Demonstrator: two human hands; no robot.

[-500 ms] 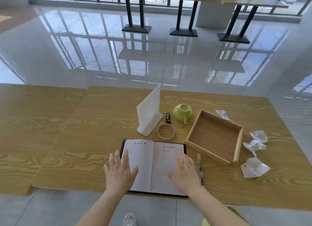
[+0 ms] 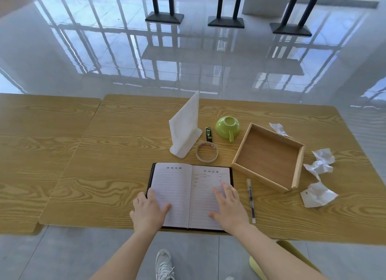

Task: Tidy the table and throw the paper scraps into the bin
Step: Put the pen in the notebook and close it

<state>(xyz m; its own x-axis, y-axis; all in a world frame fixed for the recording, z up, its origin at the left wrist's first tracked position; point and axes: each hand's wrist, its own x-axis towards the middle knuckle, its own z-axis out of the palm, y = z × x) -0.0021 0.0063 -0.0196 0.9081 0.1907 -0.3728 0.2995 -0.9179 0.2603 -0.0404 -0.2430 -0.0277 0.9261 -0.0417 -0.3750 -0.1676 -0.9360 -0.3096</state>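
Observation:
An open lined notebook (image 2: pixel 189 187) lies at the near edge of the wooden table (image 2: pixel 117 154). My left hand (image 2: pixel 148 211) rests flat on its left page and left cover edge. My right hand (image 2: pixel 229 208) lies flat on the right page, fingers spread. Neither hand holds anything. Several crumpled white paper scraps lie at the right: one (image 2: pixel 278 129) behind the wooden tray, two (image 2: pixel 320 162) beside it, and a larger one (image 2: pixel 317 195) nearer me. No bin shows in the head view.
An empty wooden tray (image 2: pixel 299 164) sits right of the notebook, a pen (image 2: pixel 250 200) between them. Behind stand a white stand (image 2: pixel 186 131), a tape ring (image 2: pixel 206 152), a small dark green object (image 2: pixel 208 133) and an upturned green cup (image 2: pixel 227 127). A second table (image 2: pixel 37 146) adjoins at left.
Both hands have stayed on the notebook pages. My left hand's fingers have curled toward the left edge of the book. The view has tilted slightly downward.

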